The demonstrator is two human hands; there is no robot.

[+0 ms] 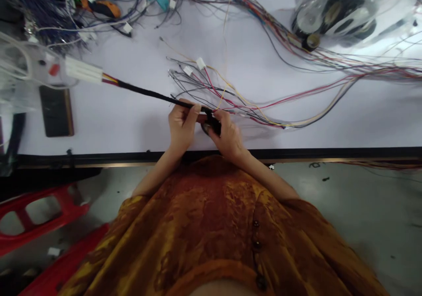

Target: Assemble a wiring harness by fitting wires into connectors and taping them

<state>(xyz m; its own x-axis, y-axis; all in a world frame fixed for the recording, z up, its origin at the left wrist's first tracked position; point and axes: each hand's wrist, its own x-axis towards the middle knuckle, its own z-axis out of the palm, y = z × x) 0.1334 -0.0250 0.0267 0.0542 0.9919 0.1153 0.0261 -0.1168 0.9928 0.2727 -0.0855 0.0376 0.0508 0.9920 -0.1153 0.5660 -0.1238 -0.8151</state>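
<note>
A wire harness wrapped in black tape (148,92) runs from a white connector (84,70) on the left to my hands near the table's front edge. My left hand (183,127) pinches the wrapped length between thumb and fingers. In my right hand (230,133) is a roll of black tape (214,124), partly hidden by the fingers, held against the harness just right of my left hand. Beyond that spot the loose red, yellow and dark wires (244,107) fan out, some ending in small white connectors (200,63).
A dark phone (56,111) lies at the left. Behind it are an orange-and-black tool handle (102,8) and bundled dark wires (42,10). A clear plastic bag (336,17) with tape rolls sits at the back right, beside a long wire bundle (263,17). Red plastic stools (39,217) stand below left.
</note>
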